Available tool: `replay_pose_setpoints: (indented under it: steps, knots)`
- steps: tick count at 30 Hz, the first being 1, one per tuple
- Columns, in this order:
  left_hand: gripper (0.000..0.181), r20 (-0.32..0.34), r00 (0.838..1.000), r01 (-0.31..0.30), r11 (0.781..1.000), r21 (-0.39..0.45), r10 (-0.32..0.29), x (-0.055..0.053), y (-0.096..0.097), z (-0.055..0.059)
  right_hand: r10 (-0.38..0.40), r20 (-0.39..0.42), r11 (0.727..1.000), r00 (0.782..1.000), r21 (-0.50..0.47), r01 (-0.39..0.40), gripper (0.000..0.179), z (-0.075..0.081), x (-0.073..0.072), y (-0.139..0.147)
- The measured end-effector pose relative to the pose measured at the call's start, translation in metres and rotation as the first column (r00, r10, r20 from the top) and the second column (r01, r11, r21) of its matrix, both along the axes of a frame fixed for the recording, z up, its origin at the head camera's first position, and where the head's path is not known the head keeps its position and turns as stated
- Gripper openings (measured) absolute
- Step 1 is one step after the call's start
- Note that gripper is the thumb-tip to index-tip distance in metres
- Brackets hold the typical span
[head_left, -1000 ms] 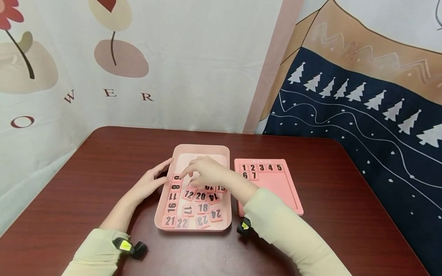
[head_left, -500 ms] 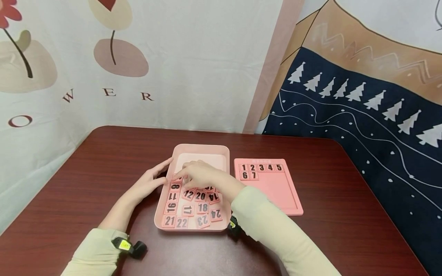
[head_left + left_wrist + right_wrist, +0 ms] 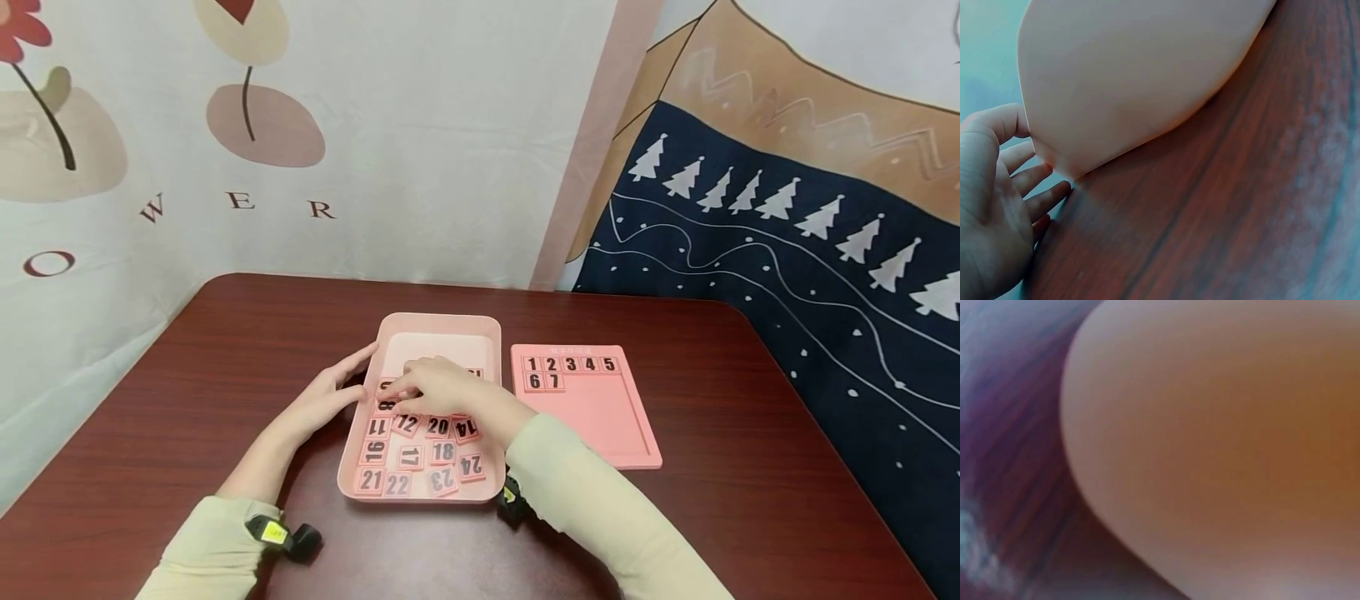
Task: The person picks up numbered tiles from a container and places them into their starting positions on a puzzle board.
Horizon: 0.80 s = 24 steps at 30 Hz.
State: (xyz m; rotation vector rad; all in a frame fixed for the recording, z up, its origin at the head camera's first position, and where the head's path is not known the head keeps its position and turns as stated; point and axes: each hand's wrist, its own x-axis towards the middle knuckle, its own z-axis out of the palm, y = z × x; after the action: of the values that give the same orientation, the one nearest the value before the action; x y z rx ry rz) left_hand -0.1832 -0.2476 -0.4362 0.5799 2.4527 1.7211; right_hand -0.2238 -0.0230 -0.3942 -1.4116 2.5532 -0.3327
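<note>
A pink tray (image 3: pixel 495 350) of number tiles stands on the table. My left hand (image 3: pixel 324 402) rests at its left side, relaxed fingers against the outer wall; the left wrist view shows those fingers (image 3: pixel 1047 199) at the tray's lower edge. Inside the tray, my right hand (image 3: pixel 438 387) pinches the number 8 tile (image 3: pixel 386 407) between index finger and thumb, near the left wall. This hand covers part of the tiles behind it. Just below lie the 11 tile (image 3: pixel 378 427) and the 12 tile (image 3: pixel 407 424). The right wrist view holds only a blurred tray wall (image 3: pixel 1210 437) and table.
Right of the tray lies a pink number board (image 3: pixel 600 421), with tiles 1 to 5 in its top row and 6 and 7 below. Several more tiles, such as the 21 tile (image 3: pixel 371 480), lie in the tray's near half. Printed curtains (image 3: pixel 450 167) hang behind the brown table (image 3: pixel 255 333).
My right hand has moved left and a little nearer, its fingers coming down at the 8 tile, which has shifted slightly right. The 12 tile has slid slightly left. My left hand stays put.
</note>
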Motion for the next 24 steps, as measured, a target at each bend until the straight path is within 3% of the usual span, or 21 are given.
replay_pose_setpoints:
  steps: [12, 19, 24]
  knots:
    - [0.069, 0.0, 1.0, 0.001, 1.0, -0.001, -0.001, 0.001, 0.0, 0.001, -0.024, -0.102, 1.0, 0.994, 0.007, 0.025, 0.031, 0.006, 0.001, 0.01]
    - [0.069, 0.001, 1.0, 0.001, 1.0, 0.004, -0.001, 0.001, 0.0, 0.0, -0.028, -0.072, 0.998, 0.997, 0.059, 0.032, 0.04, 0.008, 0.003, 0.002]
    - [0.07, -0.003, 1.0, -0.002, 1.0, 0.001, 0.002, 0.001, 0.001, 0.0, -0.017, -0.069, 0.997, 0.997, 0.068, 0.022, 0.037, 0.009, 0.004, 0.0]
